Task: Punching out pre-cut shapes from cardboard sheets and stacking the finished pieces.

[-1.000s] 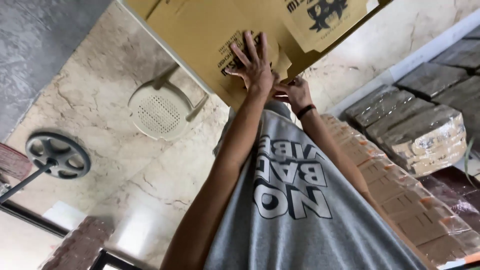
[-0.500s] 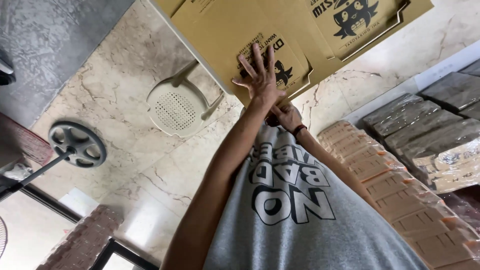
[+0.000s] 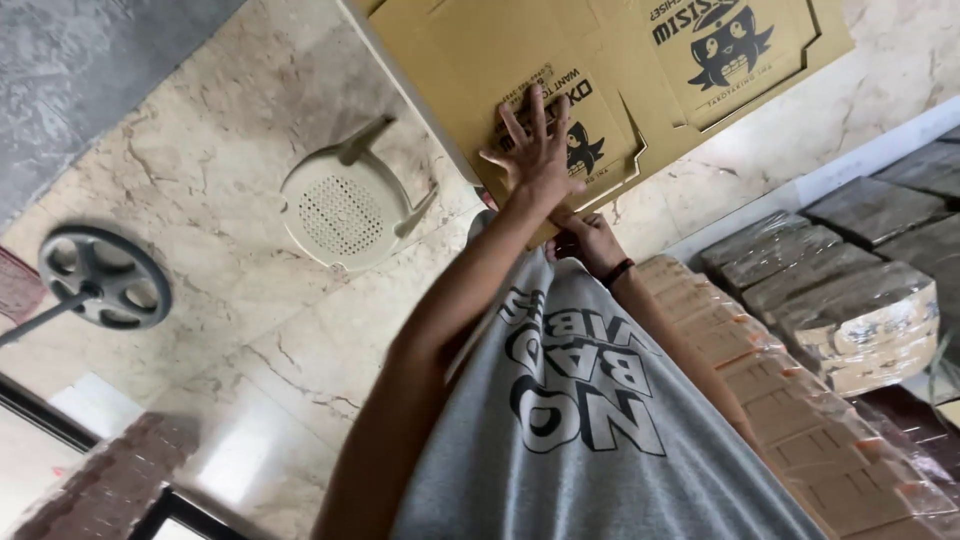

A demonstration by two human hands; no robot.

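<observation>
In the head view, flat brown cardboard box blanks (image 3: pixel 600 70) lie at the top middle, smooth and matte, die-cut with slots and flap edges and printed with dark cartoon figures. They rest on a pale surface whose white edge (image 3: pixel 400 70) runs along their left side. The floor (image 3: pixel 200 200) is glossy cream marble with brown veins. On it at left stands a round cream plastic stool (image 3: pixel 345 210) with a perforated seat, and farther left a dark grey wheel-shaped base (image 3: pixel 105 278) on a rod. At right, bundles of flat cardboard wrapped in clear film (image 3: pixel 850 290) are stacked; a long row of tan packs (image 3: pixel 780 400) runs along the right arm. A grey printed T-shirt (image 3: pixel 580 440) fills the near foreground and hides the floor behind it.

The left hand (image 3: pixel 535 155) is spread wide, fingers splayed, palm pressed flat on the nearest blank. The right hand (image 3: pixel 590 240), with a dark wristband, is curled at the blank's near edge; whether it grips the edge cannot be told.
</observation>
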